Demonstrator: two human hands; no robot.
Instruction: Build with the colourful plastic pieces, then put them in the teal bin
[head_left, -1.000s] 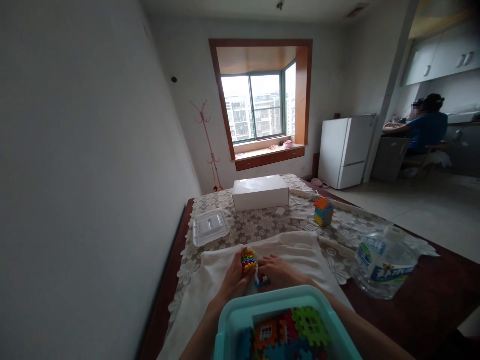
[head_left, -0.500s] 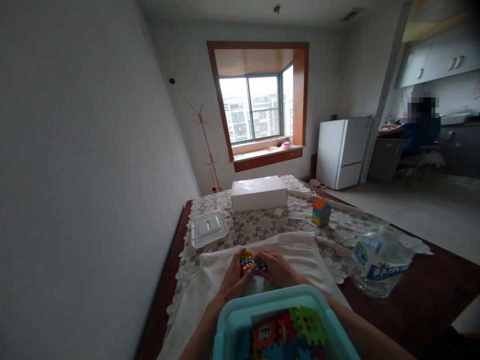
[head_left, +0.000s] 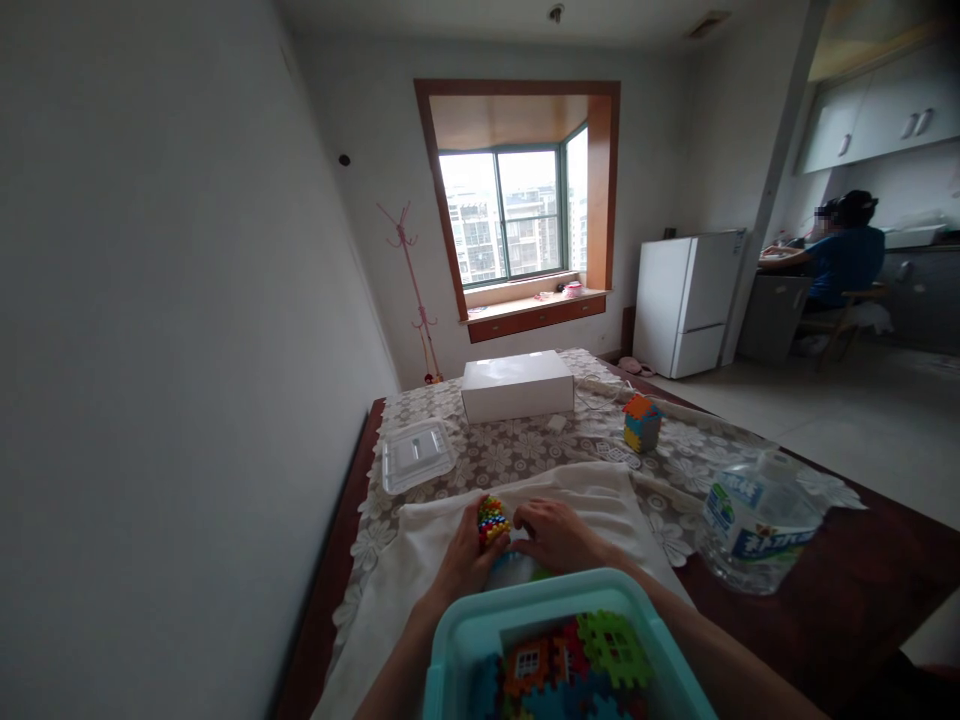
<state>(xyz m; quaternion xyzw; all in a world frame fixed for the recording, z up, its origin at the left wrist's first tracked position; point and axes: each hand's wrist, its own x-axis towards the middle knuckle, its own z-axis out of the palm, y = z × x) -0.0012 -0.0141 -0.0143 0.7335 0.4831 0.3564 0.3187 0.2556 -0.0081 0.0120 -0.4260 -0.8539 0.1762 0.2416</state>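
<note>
My left hand (head_left: 466,548) is closed round a small knobbly object of many colours (head_left: 493,522), held over the white cloth (head_left: 577,490); its kind is too small to make out. Just right of it, my right hand (head_left: 559,532) has curved fingers, with a gap between thumb and forefinger and nothing visible in it. A bit of something blue (head_left: 508,557) shows below the two hands, partly hidden. Nearest me stands a turquoise tub (head_left: 540,590) holding toothed plastic building pieces, among them a green window piece (head_left: 616,648) and an orange window piece (head_left: 527,662).
Beyond the cloth are a clear plastic lid (head_left: 418,456), a white box (head_left: 517,388) and a small house of coloured pieces (head_left: 643,424). A large clear bottle (head_left: 761,525) stands at the right. A person in blue (head_left: 844,265) sits far off at the right.
My right hand has drawn slightly away from the multicoloured object, and the dark blue piece at its fingertips no longer shows there. My left hand keeps its hold.
</note>
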